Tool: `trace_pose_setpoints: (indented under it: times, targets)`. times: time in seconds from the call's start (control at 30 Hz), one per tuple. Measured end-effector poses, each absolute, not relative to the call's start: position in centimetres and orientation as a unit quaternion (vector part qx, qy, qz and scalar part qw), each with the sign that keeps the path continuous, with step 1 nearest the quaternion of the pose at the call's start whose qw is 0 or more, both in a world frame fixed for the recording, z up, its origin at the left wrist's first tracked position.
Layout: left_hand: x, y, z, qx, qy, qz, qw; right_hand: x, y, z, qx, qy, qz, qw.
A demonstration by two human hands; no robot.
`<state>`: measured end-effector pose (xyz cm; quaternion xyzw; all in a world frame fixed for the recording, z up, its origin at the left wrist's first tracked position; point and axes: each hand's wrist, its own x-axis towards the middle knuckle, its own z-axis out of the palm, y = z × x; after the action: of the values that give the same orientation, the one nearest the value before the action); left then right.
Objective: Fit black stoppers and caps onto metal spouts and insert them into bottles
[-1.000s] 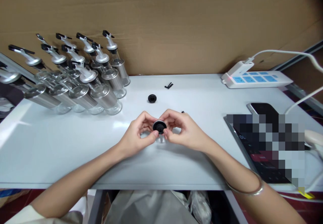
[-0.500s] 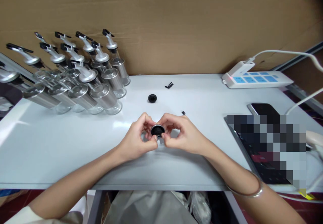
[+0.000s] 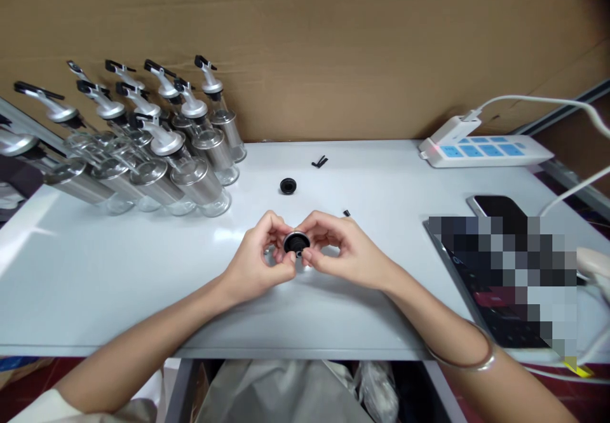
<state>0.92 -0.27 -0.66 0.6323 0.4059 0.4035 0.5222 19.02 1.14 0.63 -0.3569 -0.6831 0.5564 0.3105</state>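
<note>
Fingers of both hands are closed round a bottle pourer (image 3: 296, 242) above the near middle of the table. Its black underside and silver rim face me; the rest is hidden behind the fingers. My left hand (image 3: 262, 251) pinches its left side, thumb at the lower edge. From the right, my right hand (image 3: 347, 255) grips it the same way, the two thumb tips close together. Just beyond the hands lies a black ring-shaped stopper (image 3: 288, 186). A small black lever clip (image 3: 319, 162) is farther back, and a tiny black piece (image 3: 346, 213) lies near my right knuckles.
Several glass bottles (image 3: 200, 185) with steel sleeves and pourers crowd the table's (image 3: 119, 277) left side. A white power strip (image 3: 495, 150) with cables sits back right. A phone (image 3: 500, 207) and a partly blurred-out dark tablet-like device (image 3: 495, 308) lie at right. Cardboard (image 3: 333, 48) stands behind.
The pourer has tilted slightly and shifted a little up and left in the fingers' grip. The hands have otherwise barely moved, and the loose parts lie where they were.
</note>
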Motion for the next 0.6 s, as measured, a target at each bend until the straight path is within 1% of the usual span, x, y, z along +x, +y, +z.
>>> trace_pose_setpoints:
  times: [0.2,0.4,0.47,0.6]
  targets:
    - [0.99,-0.37,-0.84,0.648,0.381,0.430,0.500,19.33,1.23,0.63,-0.338,-0.698,0.547,0.315]
    - [0.84,-0.43,-1.20,0.681,0.365,0.431,0.466,19.27,0.99,0.21,-0.339,-0.710,0.523,0.327]
    - [0.74,-0.38,-1.39,0.711,0.356,0.434,0.424,19.23,0.98,0.08,-0.339,-0.713,0.516,0.333]
    - [0.62,-0.07,-1.66,0.783,0.326,0.464,0.253,19.29,1.10,0.11,-0.340,-0.697,0.516,0.365]
